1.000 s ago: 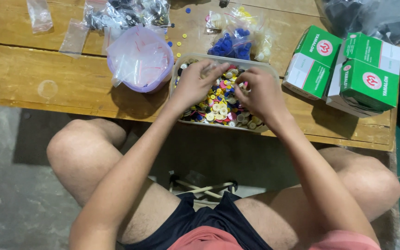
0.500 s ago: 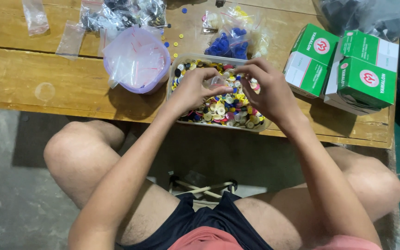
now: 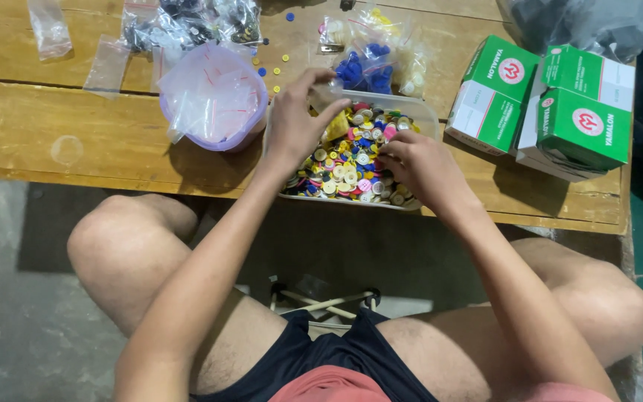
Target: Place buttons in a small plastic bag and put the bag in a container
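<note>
I'm reading this left to right. Two empty clear bags lie on the wooden table, then one lilac bowl stuffed with more bags. My left hand hovers over the tray's near-left part, thumb and fingers pinched on what looks like a small clear bag; can't confirm contents. The clear tray of mixed buttons sits at the table's front edge, far too many to count. My right hand rests in the pile, fingers curled, picking; grip hidden. Step looks like sorting buttons into bags. Next pick needs a clean single-button pinch. Three green-and-white boxes at right.
</note>
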